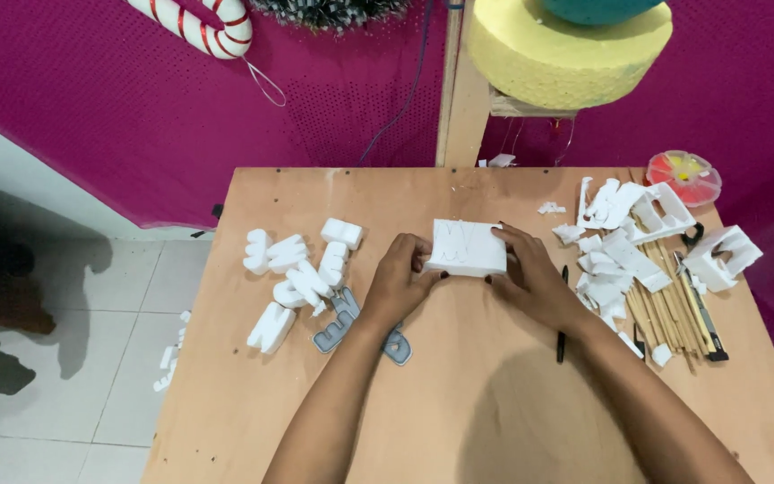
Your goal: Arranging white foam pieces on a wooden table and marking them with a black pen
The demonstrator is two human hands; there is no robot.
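Surface: a bare plywood tabletop (459, 421), light brown and matt, fills the lower centre of the frame. Behind it hangs a magenta perforated backdrop (333, 99); pale floor tiles (91, 358) show at lower left.

Centre of frame: a white foam block (466, 248), rectangular, with faint lines cut or drawn on its top face, rests on the tabletop. The left hand (398, 285) presses its left end, fingers curled around the edge. The right hand (535, 280) grips its right end, fingers bent over the top and thumb at the near side. Both hands are closed on the block.

Left of centre: a cluster of cut white foam letters (302, 269), chunky and smooth-edged; two flat grey letter templates (342, 323) lie beside the left wrist.

Right: a heap of white foam offcuts (624, 237), irregular, over a row of wooden sticks (665, 309); a black pen (562, 336); a round red-and-yellow compartment box (684, 175).

Top: a thick yellow foam disc (566, 54) and a red-and-white candy cane (199, 27).
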